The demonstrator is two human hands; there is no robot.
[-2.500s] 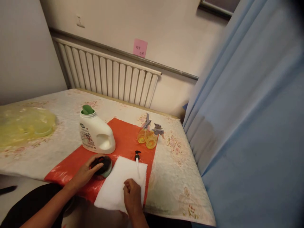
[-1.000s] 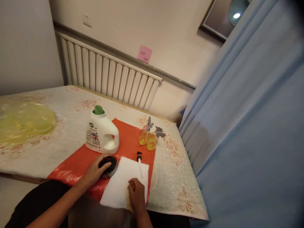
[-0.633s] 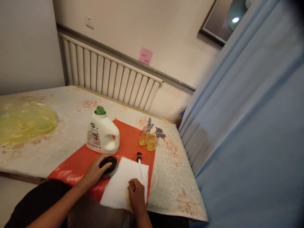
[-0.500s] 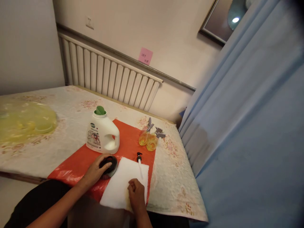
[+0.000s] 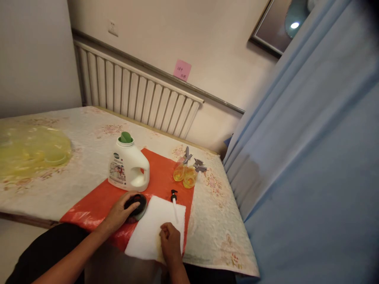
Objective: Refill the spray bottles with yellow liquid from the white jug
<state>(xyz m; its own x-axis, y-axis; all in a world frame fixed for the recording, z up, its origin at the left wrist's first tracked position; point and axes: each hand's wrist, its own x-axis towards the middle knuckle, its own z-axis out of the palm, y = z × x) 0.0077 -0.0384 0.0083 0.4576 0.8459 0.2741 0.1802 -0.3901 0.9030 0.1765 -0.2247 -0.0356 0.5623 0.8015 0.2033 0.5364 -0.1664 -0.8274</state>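
Note:
My left hand (image 5: 123, 210) is wrapped round a black-topped round container (image 5: 140, 205), seen from above, with a greyish lower side. It stands on a red plastic sheet (image 5: 161, 167) by the left edge of a white cloth (image 5: 145, 238). Over that cloth, my right hand (image 5: 171, 240) is closed with curled fingers; whatever it may hold is hidden. A black pump head with a pale tube (image 5: 174, 197) lies at the cloth's far right part. Behind my left hand stands a white detergent jug (image 5: 127, 167), its open neck holding a green spout (image 5: 126, 137).
Two spray bottles with yellow liquid (image 5: 189, 179) stand at the sheet's right edge. A yellow plastic bag (image 5: 32, 152) lies at the left on the floral bedcover (image 5: 219, 236). A radiator (image 5: 133, 90) runs behind; a blue curtain (image 5: 310, 157) hangs at the right.

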